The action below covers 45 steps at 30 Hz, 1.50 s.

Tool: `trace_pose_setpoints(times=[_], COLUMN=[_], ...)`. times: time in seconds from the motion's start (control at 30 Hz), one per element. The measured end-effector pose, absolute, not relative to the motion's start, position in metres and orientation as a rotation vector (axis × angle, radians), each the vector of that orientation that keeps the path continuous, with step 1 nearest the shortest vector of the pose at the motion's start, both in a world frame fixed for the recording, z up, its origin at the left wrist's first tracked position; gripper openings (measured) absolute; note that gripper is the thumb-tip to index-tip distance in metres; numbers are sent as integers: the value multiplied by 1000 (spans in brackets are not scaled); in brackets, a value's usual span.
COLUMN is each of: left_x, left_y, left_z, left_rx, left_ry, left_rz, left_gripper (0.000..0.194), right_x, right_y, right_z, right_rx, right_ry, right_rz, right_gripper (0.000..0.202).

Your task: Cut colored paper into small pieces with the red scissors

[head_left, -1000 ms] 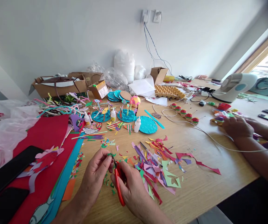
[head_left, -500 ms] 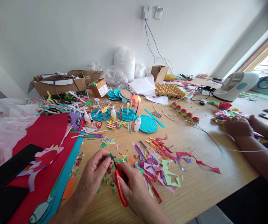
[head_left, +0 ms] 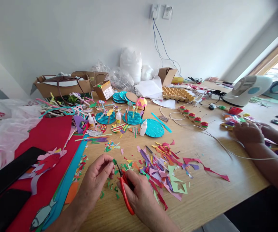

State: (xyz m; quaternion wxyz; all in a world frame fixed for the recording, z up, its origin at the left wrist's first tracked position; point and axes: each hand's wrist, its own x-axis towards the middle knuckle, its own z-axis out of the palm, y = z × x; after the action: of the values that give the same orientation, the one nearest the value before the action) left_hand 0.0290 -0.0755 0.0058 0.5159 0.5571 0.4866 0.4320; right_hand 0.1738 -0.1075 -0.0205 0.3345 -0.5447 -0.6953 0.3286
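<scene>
My right hand [head_left: 136, 190] is wrapped round red-handled scissors [head_left: 126, 196], whose dark blades point up and left. A small piece of green paper [head_left: 114, 161] is at the blade tips, pinched by my left hand [head_left: 100, 172]. Small green scraps [head_left: 117, 190] lie on the table below the blades. Right of my hands spreads a heap of coloured paper strips [head_left: 158, 174] with a pen [head_left: 157, 158] on it. A white glue bottle [head_left: 143, 127] stands beside a blue disc [head_left: 154, 128] beyond my hands.
Red paper sheets [head_left: 54, 138] and a black phone-like object [head_left: 13, 172] lie at left. Blue decorated discs [head_left: 132, 118] and an egg tray [head_left: 177, 93] stand farther back. Another person's hands [head_left: 248, 132] work at right, near a white cable [head_left: 245, 157] and a fan [head_left: 248, 90].
The view has shifted slightly. My hands stay almost in place, with the green piece still at the scissor tips. The other person's farther hand has moved closer to the nearer one.
</scene>
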Motion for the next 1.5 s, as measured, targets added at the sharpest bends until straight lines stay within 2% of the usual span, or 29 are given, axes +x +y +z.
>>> trace_pose_setpoints(times=[0.73, 1.1, 1.5], left_x=[29, 26, 20], left_y=[-81, -79, -77], left_z=[6, 13, 8], left_rx=[1186, 1351, 1380], left_ry=[1172, 1167, 1192], left_rz=[1100, 964, 976], left_gripper=[11, 13, 14], right_x=[178, 177, 178], right_y=[-108, -110, -110], right_z=[-14, -13, -11], right_rx=[-1400, -1372, -1360], right_ry=[-1857, -1847, -1847], right_rz=[942, 949, 974], right_gripper=[27, 26, 28])
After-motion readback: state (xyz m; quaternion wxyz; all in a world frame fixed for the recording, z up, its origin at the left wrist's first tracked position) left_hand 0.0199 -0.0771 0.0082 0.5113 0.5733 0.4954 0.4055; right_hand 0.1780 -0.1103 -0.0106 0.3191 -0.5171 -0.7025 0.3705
